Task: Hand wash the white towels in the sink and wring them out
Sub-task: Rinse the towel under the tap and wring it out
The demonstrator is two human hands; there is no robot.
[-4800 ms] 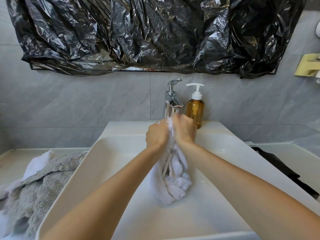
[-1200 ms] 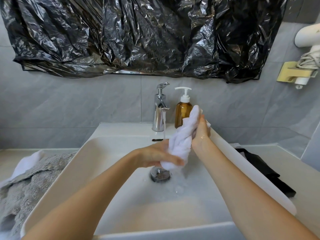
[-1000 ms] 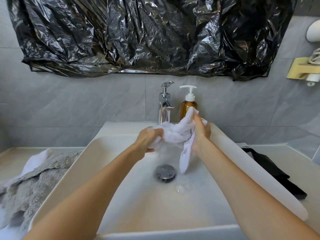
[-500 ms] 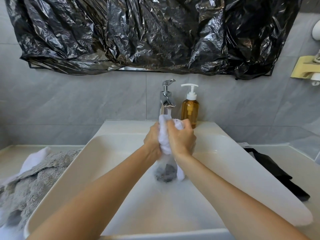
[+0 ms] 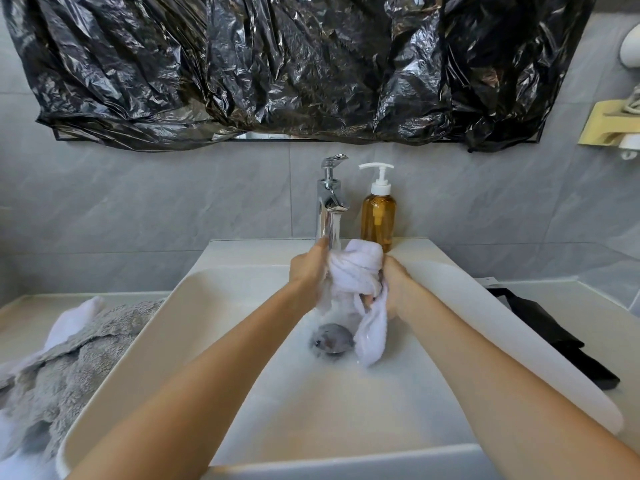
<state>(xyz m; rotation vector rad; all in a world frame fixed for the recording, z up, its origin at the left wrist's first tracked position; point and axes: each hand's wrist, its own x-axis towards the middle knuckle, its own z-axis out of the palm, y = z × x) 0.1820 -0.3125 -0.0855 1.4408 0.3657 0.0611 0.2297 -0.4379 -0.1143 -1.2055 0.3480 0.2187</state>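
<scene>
Grey tiled wall, with crumpled black plastic sheeting [image 5: 294, 64] hung above a white sink [image 5: 221, 341] that serves as the landmark here. Left of the sink, a grey towel [image 5: 65, 362] lies heaped on the counter with a white cloth [image 5: 74, 320] partly under it. Over the sink's drain [image 5: 331, 338], the left hand [image 5: 309, 271] grips one side of a bunched white towel [image 5: 356, 275] and the right hand [image 5: 394, 282] holds the other side, fingers curled into the cloth; a loose tail hangs down beside the drain. Behind the sink's basin stands a chrome faucet [image 5: 329, 202], water running onto the towel, with an amber soap dispenser [image 5: 378, 216] just right of it. Right of the sink, a black cloth [image 5: 554, 337] lies on the counter.
</scene>
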